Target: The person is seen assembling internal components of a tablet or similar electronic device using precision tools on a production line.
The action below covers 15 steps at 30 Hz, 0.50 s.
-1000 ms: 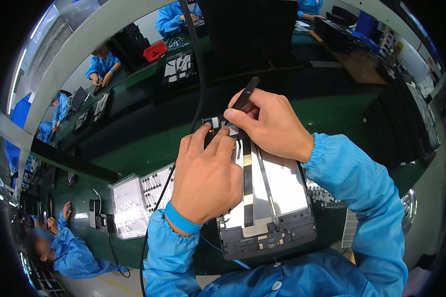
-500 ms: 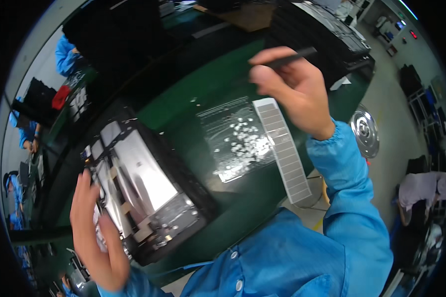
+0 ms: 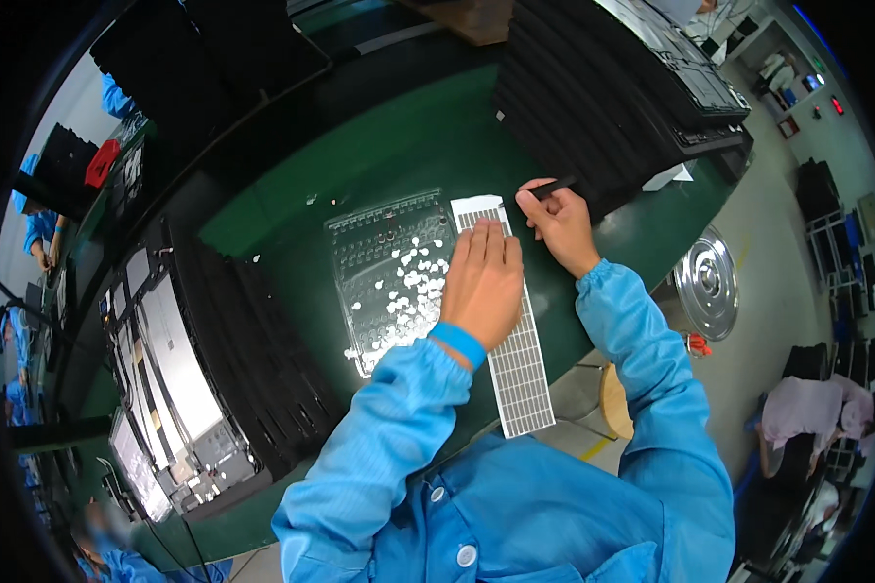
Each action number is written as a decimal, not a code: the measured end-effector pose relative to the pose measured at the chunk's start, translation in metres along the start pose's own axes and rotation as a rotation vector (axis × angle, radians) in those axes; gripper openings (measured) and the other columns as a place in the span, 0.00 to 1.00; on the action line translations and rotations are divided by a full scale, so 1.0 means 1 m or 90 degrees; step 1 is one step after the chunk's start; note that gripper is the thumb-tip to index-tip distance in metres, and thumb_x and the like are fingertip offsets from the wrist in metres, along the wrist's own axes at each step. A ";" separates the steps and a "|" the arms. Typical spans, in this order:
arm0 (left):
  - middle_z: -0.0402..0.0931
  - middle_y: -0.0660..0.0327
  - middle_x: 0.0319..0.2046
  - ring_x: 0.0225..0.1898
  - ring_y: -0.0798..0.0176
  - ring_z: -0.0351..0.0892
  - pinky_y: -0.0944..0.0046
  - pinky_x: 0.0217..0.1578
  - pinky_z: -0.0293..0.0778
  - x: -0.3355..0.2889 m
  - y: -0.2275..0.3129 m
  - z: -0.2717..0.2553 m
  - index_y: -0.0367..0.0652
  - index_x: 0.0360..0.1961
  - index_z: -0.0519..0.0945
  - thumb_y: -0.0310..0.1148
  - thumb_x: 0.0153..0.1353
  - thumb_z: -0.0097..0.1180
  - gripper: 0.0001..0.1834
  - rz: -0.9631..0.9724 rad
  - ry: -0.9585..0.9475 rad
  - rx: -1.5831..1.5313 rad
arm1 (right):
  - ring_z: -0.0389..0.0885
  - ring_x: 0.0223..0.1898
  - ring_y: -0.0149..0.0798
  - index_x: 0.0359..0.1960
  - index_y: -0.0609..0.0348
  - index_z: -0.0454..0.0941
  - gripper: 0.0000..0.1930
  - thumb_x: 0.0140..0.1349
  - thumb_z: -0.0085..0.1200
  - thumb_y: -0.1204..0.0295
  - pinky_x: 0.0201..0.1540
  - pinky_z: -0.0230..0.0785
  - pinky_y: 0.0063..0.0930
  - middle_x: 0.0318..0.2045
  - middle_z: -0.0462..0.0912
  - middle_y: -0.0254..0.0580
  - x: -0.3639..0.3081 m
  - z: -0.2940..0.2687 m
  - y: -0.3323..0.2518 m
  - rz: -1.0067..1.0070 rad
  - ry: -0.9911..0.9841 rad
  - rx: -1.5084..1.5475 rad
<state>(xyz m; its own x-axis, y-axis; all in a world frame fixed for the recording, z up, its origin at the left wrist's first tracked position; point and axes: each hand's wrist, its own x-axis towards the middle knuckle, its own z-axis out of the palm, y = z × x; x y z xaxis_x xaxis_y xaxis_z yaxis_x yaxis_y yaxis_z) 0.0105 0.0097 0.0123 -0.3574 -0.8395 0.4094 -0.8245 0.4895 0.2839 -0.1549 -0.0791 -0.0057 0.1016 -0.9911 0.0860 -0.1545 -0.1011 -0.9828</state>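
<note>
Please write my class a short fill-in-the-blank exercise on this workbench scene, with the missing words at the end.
1. The right hand holds a slim tool coloured ____.
2. The left hand rests on a gridded sheet, which lies to the ____ of the clear plastic tray.
3. The small pieces scattered on the tray are coloured ____.
4. The wristband next to the left hand is coloured ____.

Missing words: black; right; white; blue.

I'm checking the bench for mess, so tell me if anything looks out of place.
The small white pieces lie scattered unevenly across the clear tray rather than in rows, though that may be normal. A few tiny pale scraps lie loose on the green table, apart from the tray, perhaps dropped.
</note>
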 end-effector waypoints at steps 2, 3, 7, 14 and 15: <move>0.75 0.40 0.56 0.62 0.41 0.71 0.46 0.66 0.62 0.009 -0.009 0.013 0.31 0.51 0.77 0.33 0.63 0.56 0.19 0.017 -0.004 0.073 | 0.74 0.24 0.21 0.44 0.60 0.81 0.11 0.67 0.63 0.66 0.23 0.65 0.16 0.26 0.78 0.29 0.001 0.000 0.003 0.024 0.017 0.002; 0.75 0.40 0.57 0.63 0.42 0.71 0.45 0.67 0.60 0.009 -0.011 0.015 0.32 0.51 0.77 0.34 0.64 0.56 0.19 0.017 -0.029 0.079 | 0.74 0.24 0.21 0.44 0.60 0.81 0.11 0.67 0.63 0.66 0.23 0.65 0.16 0.26 0.78 0.29 0.001 -0.002 0.004 0.030 0.019 0.003; 0.75 0.41 0.58 0.63 0.43 0.72 0.44 0.69 0.58 0.010 -0.013 0.017 0.32 0.52 0.78 0.37 0.64 0.56 0.20 0.024 -0.065 0.083 | 0.76 0.25 0.21 0.42 0.62 0.82 0.11 0.65 0.64 0.67 0.26 0.68 0.18 0.25 0.80 0.29 0.005 -0.001 0.004 0.016 -0.009 0.009; 0.76 0.38 0.55 0.61 0.41 0.74 0.44 0.69 0.58 0.009 -0.015 0.018 0.30 0.49 0.77 0.37 0.63 0.57 0.20 0.033 -0.024 0.056 | 0.73 0.23 0.20 0.42 0.62 0.83 0.12 0.66 0.64 0.65 0.24 0.64 0.18 0.22 0.79 0.29 0.008 0.003 0.001 0.004 -0.006 -0.075; 0.76 0.38 0.55 0.61 0.41 0.74 0.44 0.69 0.57 0.009 -0.015 0.018 0.30 0.49 0.77 0.37 0.63 0.57 0.21 0.034 -0.024 0.061 | 0.71 0.22 0.19 0.43 0.61 0.82 0.13 0.67 0.63 0.64 0.21 0.61 0.16 0.22 0.76 0.26 0.008 0.002 0.002 0.007 -0.008 -0.071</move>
<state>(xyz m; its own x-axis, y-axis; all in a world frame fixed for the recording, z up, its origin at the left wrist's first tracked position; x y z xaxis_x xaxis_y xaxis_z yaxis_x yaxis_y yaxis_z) 0.0118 -0.0094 -0.0034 -0.4168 -0.8218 0.3885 -0.8411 0.5108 0.1779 -0.1522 -0.0873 -0.0072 0.1114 -0.9911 0.0723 -0.2647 -0.0997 -0.9592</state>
